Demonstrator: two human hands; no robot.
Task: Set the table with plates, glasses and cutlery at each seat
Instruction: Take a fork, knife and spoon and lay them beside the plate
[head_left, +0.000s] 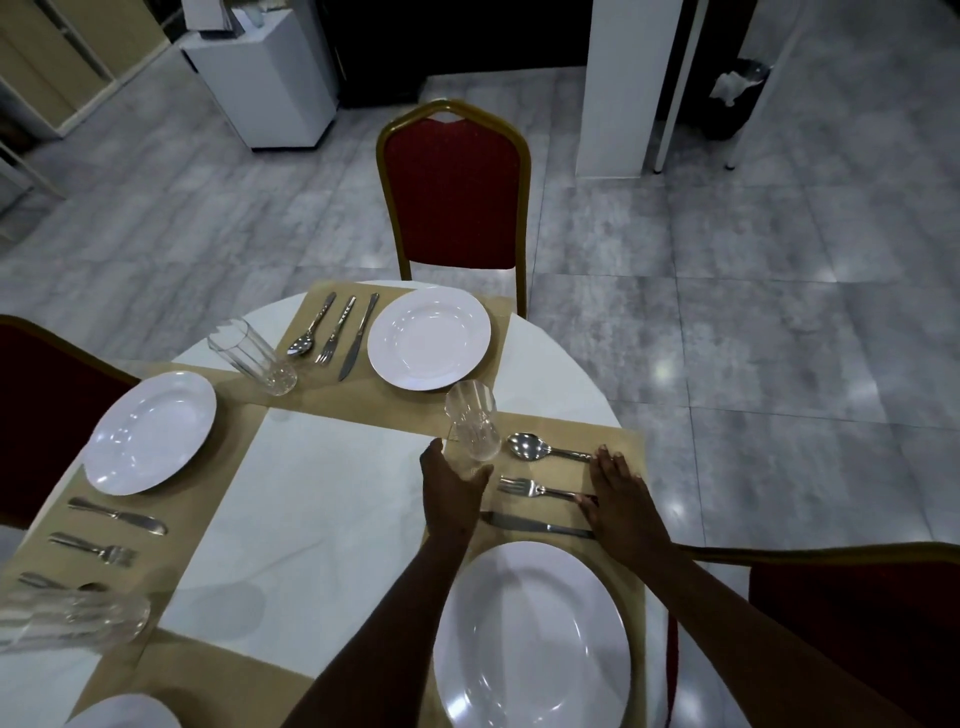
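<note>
table: round, white top (311, 519)
mats: tan placemats (395, 400) at each seat, edges overlapping
far seat: plate (428, 338); spoon, fork, knife (358, 338) side by side to its left; glass (253, 356) at mat corner
left seat: plate (150, 432), cutlery, glass near edge
right seat: big plate (530, 634), spoon (530, 447), fork, knife, upright glass (472, 421)

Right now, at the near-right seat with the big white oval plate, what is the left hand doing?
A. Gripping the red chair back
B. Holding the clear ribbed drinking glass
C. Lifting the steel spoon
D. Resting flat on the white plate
B: the left hand curls round the base of the clear ribbed drinking glass, which stands upright on the tan placemat just left of the steel spoon.
</note>
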